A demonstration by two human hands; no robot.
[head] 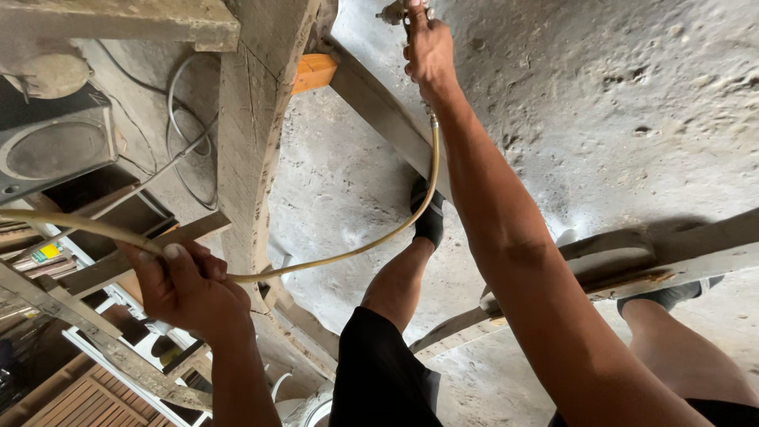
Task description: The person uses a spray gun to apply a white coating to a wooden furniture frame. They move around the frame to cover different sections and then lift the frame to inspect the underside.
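My left hand is closed around a yellowish air hose at the lower left, holding a loop of it. The hose curves down and right, then rises along my right forearm. My right hand reaches far out at the top centre and grips a small metal tool that the hose runs to; most of the tool is cut off by the frame edge. Below lie long dusty wooden beams and a concrete floor. My legs in black shorts and dark socks stand between the beams.
A speaker box sits at the left with grey cables beside it. An orange block rests against a beam. Another plank crosses at the right near my foot. Wooden frames and slats pile at the lower left.
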